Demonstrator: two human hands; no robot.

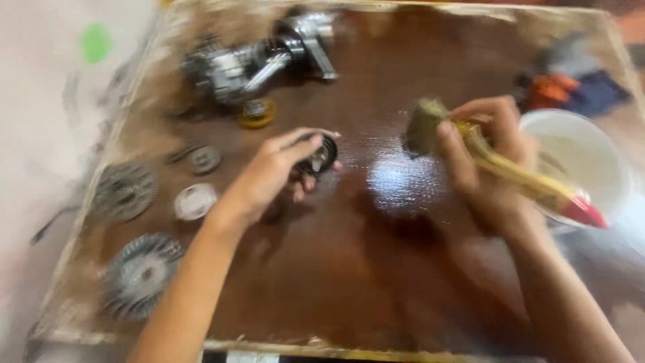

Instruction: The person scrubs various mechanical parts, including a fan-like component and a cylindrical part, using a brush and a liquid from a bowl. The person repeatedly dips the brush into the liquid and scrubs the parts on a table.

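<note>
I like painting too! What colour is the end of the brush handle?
Red, on the brush handle's tip; the head view shows it.

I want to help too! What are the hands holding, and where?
Left hand pinches a small black round metal part by its rim; right hand grips a yellow-handled paintbrush mid-handle.

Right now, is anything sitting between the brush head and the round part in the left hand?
Nothing visible does. Only bare wet board lies between the brush in the right hand and the small round part held by the left hand.
</note>
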